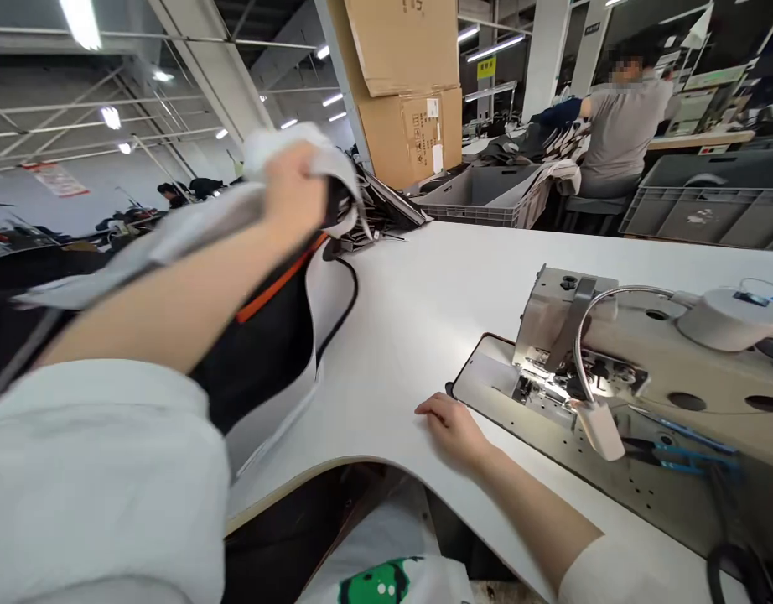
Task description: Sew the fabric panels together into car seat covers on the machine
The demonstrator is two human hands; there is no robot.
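Observation:
My left hand point(293, 189), smeared by motion, is raised at the left above the table edge. Its fingers are closed on a pale grey fabric piece point(261, 164), which trails back along my forearm. Below hangs a black fabric piece point(267, 361) with an orange strip and a light border, its edge at the tabletop. My right hand point(453, 426) rests on the white table point(392, 335) with nothing visible in it, fingers loosely extended. It lies just left of the sewing machine point(613, 335), near the corner of the metal bed plate point(487, 369).
A stack of dark pieces point(386, 205) lies at the table's far left corner. Behind stand cardboard boxes point(405, 126) and grey crates point(480, 189). Blue-handled snips point(682, 457) and black scissors point(735, 570) lie right. A co-worker point(625, 117) sits at the back right.

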